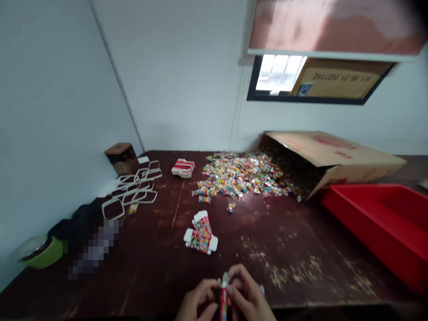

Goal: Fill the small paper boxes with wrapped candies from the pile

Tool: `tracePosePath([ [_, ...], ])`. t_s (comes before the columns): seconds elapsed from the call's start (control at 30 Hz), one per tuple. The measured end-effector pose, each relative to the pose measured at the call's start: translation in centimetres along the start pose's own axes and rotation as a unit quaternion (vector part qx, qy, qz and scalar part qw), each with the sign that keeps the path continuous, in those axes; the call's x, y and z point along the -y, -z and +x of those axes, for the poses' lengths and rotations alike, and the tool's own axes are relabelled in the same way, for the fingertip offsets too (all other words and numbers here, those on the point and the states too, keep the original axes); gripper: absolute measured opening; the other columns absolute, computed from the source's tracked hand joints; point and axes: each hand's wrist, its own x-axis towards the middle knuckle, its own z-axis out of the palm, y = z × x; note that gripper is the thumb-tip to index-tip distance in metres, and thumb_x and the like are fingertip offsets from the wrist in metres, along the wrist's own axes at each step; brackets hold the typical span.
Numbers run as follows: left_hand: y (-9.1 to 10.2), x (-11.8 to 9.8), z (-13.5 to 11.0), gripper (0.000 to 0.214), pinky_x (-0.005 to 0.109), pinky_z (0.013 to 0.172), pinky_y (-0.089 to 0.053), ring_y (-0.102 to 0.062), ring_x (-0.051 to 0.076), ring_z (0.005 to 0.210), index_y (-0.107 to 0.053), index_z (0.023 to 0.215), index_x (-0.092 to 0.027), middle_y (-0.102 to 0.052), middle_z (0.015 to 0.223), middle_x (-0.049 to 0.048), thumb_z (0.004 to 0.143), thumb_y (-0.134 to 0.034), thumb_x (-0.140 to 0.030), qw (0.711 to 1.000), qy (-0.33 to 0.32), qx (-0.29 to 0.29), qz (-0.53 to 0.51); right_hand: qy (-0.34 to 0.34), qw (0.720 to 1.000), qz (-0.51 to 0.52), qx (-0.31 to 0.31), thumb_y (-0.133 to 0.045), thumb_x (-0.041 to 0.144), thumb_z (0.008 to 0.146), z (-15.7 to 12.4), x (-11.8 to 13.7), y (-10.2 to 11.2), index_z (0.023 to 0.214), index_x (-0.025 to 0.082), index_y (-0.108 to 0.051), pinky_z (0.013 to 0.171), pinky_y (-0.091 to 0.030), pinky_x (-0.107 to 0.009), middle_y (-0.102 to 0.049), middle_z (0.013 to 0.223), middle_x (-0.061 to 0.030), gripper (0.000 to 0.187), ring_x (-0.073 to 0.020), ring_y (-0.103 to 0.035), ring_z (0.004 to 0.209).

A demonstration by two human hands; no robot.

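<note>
At the table's front edge my left hand (199, 299) and my right hand (248, 294) are closed around a small red printed carton (224, 304). The carton stands edge-on between them, with a pale flap at its top. My right thumb and fingers pinch near that flap, while my left fingers curl against the other side. Its lower part runs out of view. Beyond my hands lie flattened printed cartons (201, 234) with white flaps. Further back spreads a large heap of small wrapped candies (242, 171).
A cardboard box (347, 154) lies on its side by the heap, its opening facing the candies. At right stands a red plastic bin (374, 232). A red-and-white carton stack (183, 168), white frames (133, 189), a wooden box (122, 158) and a green object (50, 253) lie leftward.
</note>
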Motion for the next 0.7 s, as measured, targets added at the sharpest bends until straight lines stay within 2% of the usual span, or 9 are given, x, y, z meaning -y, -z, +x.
tracePosePath([
  [0.1,-0.5,-0.8,-1.1,0.020,0.026,0.072,-0.045,-0.056,0.015,0.077,-0.057,0.097,-0.019,-0.057,0.080,0.0006,0.081,-0.062,-0.031,0.999,0.021,-0.018,-0.022,0.010,1.000,-0.015,-0.019,-0.055,0.050,0.086,-1.5,1.3,-1.4,0.084,0.021,-0.048,0.050,-0.038,-0.018,-0.049,0.065,0.0050,0.030,-0.0082,-0.045,0.052],
  [0.23,-1.0,-0.6,-1.1,0.025,0.021,0.053,-0.040,-0.052,0.011,0.064,-0.051,0.097,-0.019,-0.057,0.080,-0.0005,0.077,-0.065,-0.027,0.992,0.096,0.017,-0.082,0.008,0.997,-0.078,0.017,-0.057,0.039,0.087,-2.1,1.4,-1.9,0.088,0.019,-0.052,0.060,-0.042,-0.021,-0.056,0.070,0.0026,0.020,-0.0104,-0.051,0.062],
  [0.3,-1.3,-0.1,-1.0,0.023,0.020,0.054,-0.039,-0.051,0.010,0.061,-0.050,0.092,-0.018,-0.057,0.077,-0.0018,0.077,-0.065,-0.026,0.990,0.109,0.018,-0.085,0.005,0.995,-0.094,-0.018,-0.063,0.036,0.082,-2.1,0.4,-2.1,0.091,0.019,-0.049,0.062,-0.043,-0.022,-0.057,0.073,0.0028,0.023,-0.0115,-0.053,0.063],
  [0.4,-1.6,0.3,-0.9,0.022,0.022,0.063,-0.042,-0.053,0.011,0.068,-0.051,0.088,-0.018,-0.055,0.076,-0.0023,0.073,-0.067,-0.020,0.995,0.073,0.007,-0.072,0.016,0.992,-0.107,-0.069,-0.064,0.032,0.080,-1.9,-1.1,-2.5,0.097,0.020,-0.046,0.070,-0.048,-0.027,-0.062,0.085,-0.0008,0.028,-0.0155,-0.059,0.075],
  [0.47,-1.6,0.1,-0.9,0.031,0.023,0.068,-0.043,-0.054,0.012,0.072,-0.052,0.098,-0.018,-0.056,0.085,-0.0003,0.071,-0.068,-0.017,0.997,0.048,-0.039,-0.040,0.025,0.993,-0.071,-0.090,-0.061,0.032,0.082,-1.6,-1.5,-2.8,0.101,0.020,-0.046,0.075,-0.049,-0.029,-0.063,0.093,-0.0040,0.027,-0.0177,-0.061,0.084],
  [0.53,-1.3,-0.4,-0.7,0.052,0.026,0.074,-0.044,-0.056,0.014,0.082,-0.047,0.118,-0.020,-0.056,0.103,0.0045,0.071,-0.071,-0.020,0.995,0.034,-0.095,-0.014,0.029,0.994,-0.012,-0.108,-0.057,0.033,0.085,-1.4,-1.4,-3.0,0.103,0.021,-0.044,0.076,-0.050,-0.030,-0.062,0.096,-0.0050,0.025,-0.0180,-0.061,0.087],
  [0.57,-1.1,-0.7,-0.5,0.063,0.028,0.079,-0.045,-0.056,0.016,0.090,-0.042,0.126,-0.022,-0.054,0.114,0.0071,0.071,-0.073,-0.022,0.994,0.032,-0.098,-0.021,0.028,0.994,0.015,-0.102,-0.055,0.034,0.087,-1.4,-1.2,-3.1,0.106,0.022,-0.043,0.074,-0.051,-0.029,-0.062,0.097,-0.0048,0.026,-0.0178,-0.061,0.086],
  [0.63,-0.9,-1.2,-0.3,0.073,0.033,0.091,-0.042,-0.054,0.021,0.105,-0.037,0.135,-0.022,-0.052,0.126,0.0098,0.072,-0.073,-0.029,0.995,0.052,-0.038,-0.079,0.034,0.997,0.028,-0.067,-0.049,0.034,0.091,-1.5,-0.5,-3.3,0.111,0.023,-0.043,0.070,-0.052,-0.028,-0.062,0.096,-0.0045,0.023,-0.0172,-0.062,0.083],
  [0.7,-0.7,-1.5,-0.2,0.064,0.037,0.099,-0.038,-0.052,0.023,0.110,-0.043,0.133,-0.020,-0.057,0.122,0.0091,0.076,-0.069,-0.035,0.984,0.085,0.038,-0.151,0.077,0.994,-0.054,-0.046,-0.047,0.032,0.093,-1.8,0.3,-3.3,0.115,0.023,-0.047,0.076,-0.052,-0.031,-0.061,0.101,-0.0059,0.024,-0.0183,-0.060,0.088],
])
